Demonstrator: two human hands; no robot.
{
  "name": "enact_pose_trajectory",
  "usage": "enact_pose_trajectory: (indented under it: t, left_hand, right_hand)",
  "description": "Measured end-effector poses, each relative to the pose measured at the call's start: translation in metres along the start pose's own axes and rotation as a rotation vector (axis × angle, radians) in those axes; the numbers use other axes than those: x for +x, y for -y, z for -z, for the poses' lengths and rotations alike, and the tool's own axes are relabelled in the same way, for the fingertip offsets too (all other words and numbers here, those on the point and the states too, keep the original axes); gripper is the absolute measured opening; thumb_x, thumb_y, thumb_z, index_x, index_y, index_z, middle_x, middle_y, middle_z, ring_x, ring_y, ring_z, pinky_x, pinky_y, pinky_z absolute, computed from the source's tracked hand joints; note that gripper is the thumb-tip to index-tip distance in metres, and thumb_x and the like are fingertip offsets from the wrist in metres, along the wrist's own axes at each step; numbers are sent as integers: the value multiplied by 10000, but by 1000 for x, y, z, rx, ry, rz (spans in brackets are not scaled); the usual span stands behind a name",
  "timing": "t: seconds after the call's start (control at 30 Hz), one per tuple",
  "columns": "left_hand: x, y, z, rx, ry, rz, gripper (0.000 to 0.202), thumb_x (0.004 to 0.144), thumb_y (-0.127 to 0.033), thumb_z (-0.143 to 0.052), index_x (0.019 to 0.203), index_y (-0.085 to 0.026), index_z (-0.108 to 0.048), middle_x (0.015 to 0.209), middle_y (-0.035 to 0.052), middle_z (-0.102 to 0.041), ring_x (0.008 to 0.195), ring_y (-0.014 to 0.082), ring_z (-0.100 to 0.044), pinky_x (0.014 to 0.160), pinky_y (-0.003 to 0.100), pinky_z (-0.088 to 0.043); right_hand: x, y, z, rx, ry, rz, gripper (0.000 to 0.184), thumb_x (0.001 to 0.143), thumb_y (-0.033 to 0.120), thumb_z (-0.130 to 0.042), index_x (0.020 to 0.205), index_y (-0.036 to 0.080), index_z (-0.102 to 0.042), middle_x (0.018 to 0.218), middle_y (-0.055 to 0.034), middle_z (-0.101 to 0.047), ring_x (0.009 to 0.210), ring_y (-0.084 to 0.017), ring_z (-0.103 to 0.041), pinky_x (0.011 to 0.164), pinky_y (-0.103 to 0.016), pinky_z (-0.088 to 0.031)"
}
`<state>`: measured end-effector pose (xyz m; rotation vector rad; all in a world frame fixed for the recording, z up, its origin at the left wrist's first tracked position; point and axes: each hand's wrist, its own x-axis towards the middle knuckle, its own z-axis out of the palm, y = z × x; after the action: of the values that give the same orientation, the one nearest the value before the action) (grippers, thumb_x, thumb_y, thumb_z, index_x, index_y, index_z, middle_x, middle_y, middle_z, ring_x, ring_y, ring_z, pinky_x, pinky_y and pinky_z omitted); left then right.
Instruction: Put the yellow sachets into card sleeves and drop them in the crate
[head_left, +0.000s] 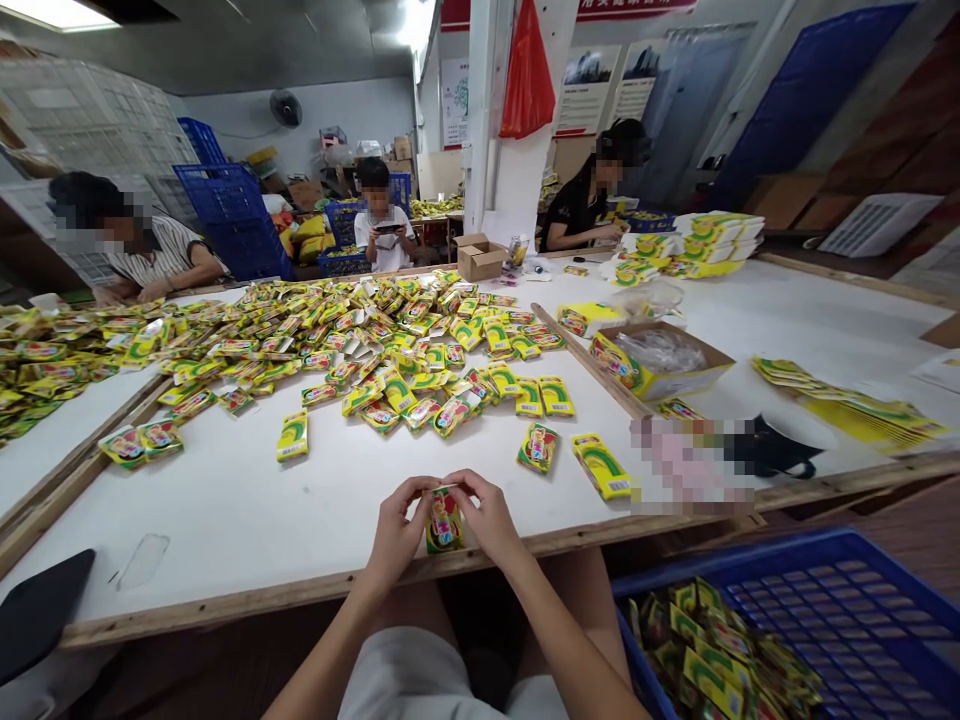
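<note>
A small yellow and green crayon box [445,522] stands near the table's front edge, its printed front towards me. My left hand [403,518] pinches its top left corner between thumb and fingers. At the top right corner, my right hand [484,508] closes on the same box, and the fingertips of both hands nearly meet along its upper end. Beyond my hands lie a single box [292,436] on the left, another box [538,448] on the right, and a larger flat yellow packet [601,466]. A big heap of similar boxes [390,340] spreads behind them.
Wooden strips [592,360] divide the white table [225,520]. An open carton [660,365] with clear plastic bags stands right, near a dark mug [780,447]. Below right is a blue crate [825,560] with several boxes. A black phone-like object [45,610] lies left. Three people sit around the table's far side.
</note>
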<state>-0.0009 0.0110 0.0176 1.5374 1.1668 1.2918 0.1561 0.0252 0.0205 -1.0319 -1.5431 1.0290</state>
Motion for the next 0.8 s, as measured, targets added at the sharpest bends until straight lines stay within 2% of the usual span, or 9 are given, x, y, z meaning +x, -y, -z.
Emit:
enact_pose_trajectory:
  t: [0.07,0.13,0.33,0.47,0.6,0.67,0.7,0.8]
  left_hand:
    - [-1,-3,0,41,-8,8,200,858,-345,-561,894,-173,-656,926,80,-700,910,217,-651,846,351,-510]
    - [-1,-6,0,36,-34,35,207,842,-353,-578,879,-167,-661,890,75,-702,870,214,-654,811,340,-517]
    - [6,-7,-4,30,-117,103,214,829,-373,-589,841,-169,-653,784,41,-683,737,173,-621,686,273,-500]
    - [3,0,-2,-13,-69,126,240,820,-401,-598,845,-175,-674,798,49,-697,773,192,-630,723,292,-505]
    - [-7,-2,6,-21,50,95,227,807,-375,-631,896,-175,-693,902,72,-704,886,223,-641,806,335,-510]
    - [-4,-6,8,13,135,51,216,846,-359,-588,919,-181,-687,942,79,-693,934,223,-634,835,343,-504]
    - [1,-7,8,39,169,28,219,864,-352,-563,952,-185,-673,963,81,-686,945,219,-632,838,344,-503]
    - [36,-2,1,172,164,-37,248,878,-349,-527,1067,-204,-594,1025,84,-665,913,208,-637,795,346,-510]
  right_hand:
    - [-2,4,1,-28,30,13,141,838,260,-572,906,197,-678,937,-44,-692,862,-185,-633,771,-292,-493]
    - [-2,8,0,-39,20,7,153,842,287,-576,896,193,-685,923,-49,-696,835,-185,-632,752,-292,-496]
    - [9,15,-3,-136,-37,-24,184,854,321,-542,804,191,-663,722,-21,-676,660,-166,-602,658,-279,-482]
    - [7,10,-3,-108,6,-19,183,860,322,-530,802,202,-656,732,-12,-677,679,-167,-613,666,-278,-489]
    - [-5,9,-6,-19,29,-13,145,845,270,-543,889,207,-665,844,-23,-703,771,-178,-643,724,-290,-508]
    - [-15,18,6,-67,-23,12,141,836,260,-542,873,215,-671,850,-30,-703,797,-189,-643,743,-299,-506]
    - [-22,23,20,-123,-80,20,151,840,272,-533,868,221,-673,857,-37,-701,815,-198,-641,754,-306,-504]
    - [-57,38,85,-381,-314,-30,233,871,372,-483,883,240,-675,896,-68,-693,858,-229,-628,783,-338,-495]
